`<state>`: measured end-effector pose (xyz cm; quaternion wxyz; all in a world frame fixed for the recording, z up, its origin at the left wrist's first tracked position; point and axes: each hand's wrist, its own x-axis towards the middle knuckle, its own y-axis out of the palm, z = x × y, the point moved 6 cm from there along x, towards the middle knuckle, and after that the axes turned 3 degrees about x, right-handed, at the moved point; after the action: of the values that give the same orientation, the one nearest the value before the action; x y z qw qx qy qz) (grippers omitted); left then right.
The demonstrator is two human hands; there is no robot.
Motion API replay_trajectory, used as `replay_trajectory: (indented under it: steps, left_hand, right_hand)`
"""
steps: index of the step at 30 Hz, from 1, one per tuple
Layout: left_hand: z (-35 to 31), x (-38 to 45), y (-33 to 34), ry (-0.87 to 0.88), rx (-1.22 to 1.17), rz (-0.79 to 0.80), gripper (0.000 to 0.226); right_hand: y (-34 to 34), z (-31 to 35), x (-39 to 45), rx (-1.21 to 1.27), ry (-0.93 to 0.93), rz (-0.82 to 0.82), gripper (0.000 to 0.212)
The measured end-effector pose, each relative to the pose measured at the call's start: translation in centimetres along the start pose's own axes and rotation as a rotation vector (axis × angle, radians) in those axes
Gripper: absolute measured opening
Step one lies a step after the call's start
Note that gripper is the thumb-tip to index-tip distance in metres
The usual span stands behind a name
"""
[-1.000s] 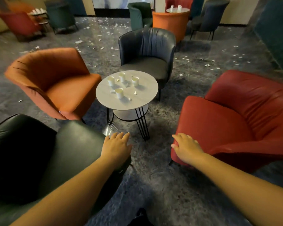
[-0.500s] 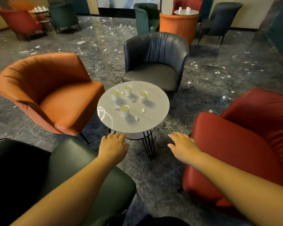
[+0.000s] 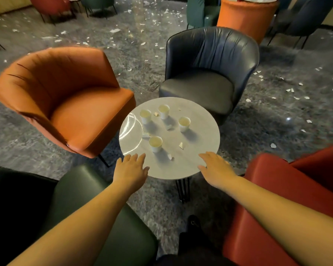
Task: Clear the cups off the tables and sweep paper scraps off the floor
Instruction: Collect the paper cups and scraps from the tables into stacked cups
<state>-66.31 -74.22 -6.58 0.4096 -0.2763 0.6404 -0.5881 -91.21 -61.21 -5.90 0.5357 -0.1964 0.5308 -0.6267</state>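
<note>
left hand and right hand spread flat, empty, above table edge

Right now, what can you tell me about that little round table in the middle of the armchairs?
The round table has a pale, glossy top that looks like light stone or laminate and catches a glare on its left side, on thin black wire legs. Four white paper cups stand upright on it, among a few paper scraps. The left hand and right hand, fingers extended, overlap its near edge; contact is unclear. Four armchairs ring it.
</note>
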Motion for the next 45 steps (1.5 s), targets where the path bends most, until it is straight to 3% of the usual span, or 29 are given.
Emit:
replay_trajectory:
  steps: [11,19,22,28,33,37,42,45]
  left_hand:
    - [-0.1,12.0,-1.1,-0.134,-0.114,0.026,0.069]
    - [-0.8,15.8,2.1,-0.005,-0.094,0.135,0.095]
    - [-0.7,21.9,7.2,0.077,-0.089,0.251,0.101]
    - [-0.9,24.7,10.3,0.216,-0.039,0.333,0.106]
    - [0.0,26.2,11.4,0.361,-0.055,0.415,0.096]
    - [0.3,28.0,9.9,0.315,-0.177,0.339,0.087]
    - [-1.4,32.4,4.4,0.139,-0.592,0.002,0.088]
    - [-4.7,34.9,2.1,0.193,-0.725,-0.067,0.088]
  right_hand:
    - [-2.6,-1.4,15.2,0.000,-0.061,0.071,0.051]
    - [-2.1,-2.0,18.7,0.012,-0.088,0.083,0.058]
    - [0.8,-3.1,24.1,0.098,0.032,0.118,0.058]
    - [1.8,-2.9,27.1,0.174,0.086,0.083,0.054]
    - [3.2,-2.6,29.0,0.254,0.184,0.084,0.053]
    - [3.4,-2.5,29.9,0.284,0.233,0.063,0.053]
    - [3.5,-3.0,30.8,0.314,0.287,0.024,0.055]
    - [3.4,-3.6,31.2,0.372,0.340,-0.029,0.062]
